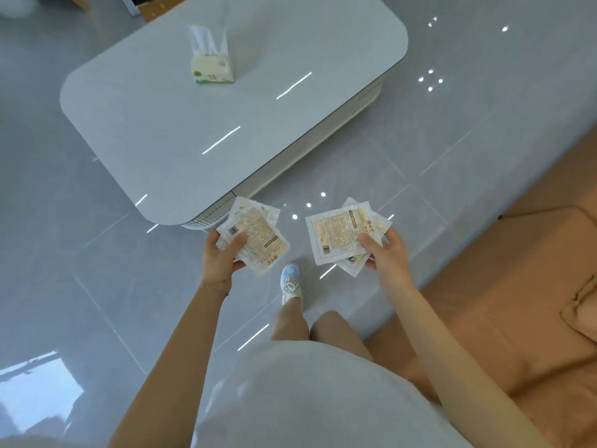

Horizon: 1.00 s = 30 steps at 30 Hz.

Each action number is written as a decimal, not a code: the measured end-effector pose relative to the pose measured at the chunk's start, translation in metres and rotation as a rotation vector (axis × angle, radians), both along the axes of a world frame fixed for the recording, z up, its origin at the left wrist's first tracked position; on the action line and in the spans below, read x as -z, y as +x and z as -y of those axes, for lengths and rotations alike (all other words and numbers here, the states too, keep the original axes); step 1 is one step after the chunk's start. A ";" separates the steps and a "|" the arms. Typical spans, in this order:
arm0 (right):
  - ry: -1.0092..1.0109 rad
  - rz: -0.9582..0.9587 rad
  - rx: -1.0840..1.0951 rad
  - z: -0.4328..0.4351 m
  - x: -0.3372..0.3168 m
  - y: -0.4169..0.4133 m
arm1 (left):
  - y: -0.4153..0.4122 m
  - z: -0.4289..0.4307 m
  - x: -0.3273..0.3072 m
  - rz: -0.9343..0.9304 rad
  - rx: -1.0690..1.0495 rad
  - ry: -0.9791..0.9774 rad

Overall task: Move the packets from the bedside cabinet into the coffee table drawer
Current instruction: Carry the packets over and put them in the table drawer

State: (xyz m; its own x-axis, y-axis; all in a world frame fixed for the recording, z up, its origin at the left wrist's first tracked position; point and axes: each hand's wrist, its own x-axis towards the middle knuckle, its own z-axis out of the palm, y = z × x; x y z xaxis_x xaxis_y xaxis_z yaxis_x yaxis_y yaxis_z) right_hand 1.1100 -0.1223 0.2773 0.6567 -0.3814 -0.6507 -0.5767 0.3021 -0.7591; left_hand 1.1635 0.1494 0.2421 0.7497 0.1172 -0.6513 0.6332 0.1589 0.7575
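My left hand point(221, 255) grips a small stack of clear packets point(258, 232) with pale yellow contents, thumb on top. My right hand point(386, 252) holds another fanned stack of the same packets point(337, 236), thumb pressed on the top one. Both stacks hang above the floor, just in front of the near corner of the white coffee table point(145, 130). The table's side panel point(290, 169) shows below the top; no open drawer is visible.
A tissue pack point(211, 64) stands on the coffee table top. An orange-tan sofa point(517, 302) fills the right side. Glossy grey floor tiles point(97, 270) lie all around, and my foot in a sneaker point(290, 282) is between the two hands.
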 end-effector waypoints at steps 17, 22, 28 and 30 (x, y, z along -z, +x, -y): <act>0.032 -0.054 -0.349 0.068 0.039 0.314 | 0.191 0.078 0.029 -0.044 -0.420 0.060; 0.070 -0.098 -0.374 0.074 0.079 0.386 | 0.230 0.102 0.062 -0.094 -0.561 0.063; 0.053 -0.160 -0.416 0.064 0.174 0.441 | 0.285 0.115 0.144 -0.125 -0.634 0.094; 0.020 -0.170 -0.405 0.061 0.216 0.455 | 0.301 0.117 0.182 -0.127 -0.635 0.122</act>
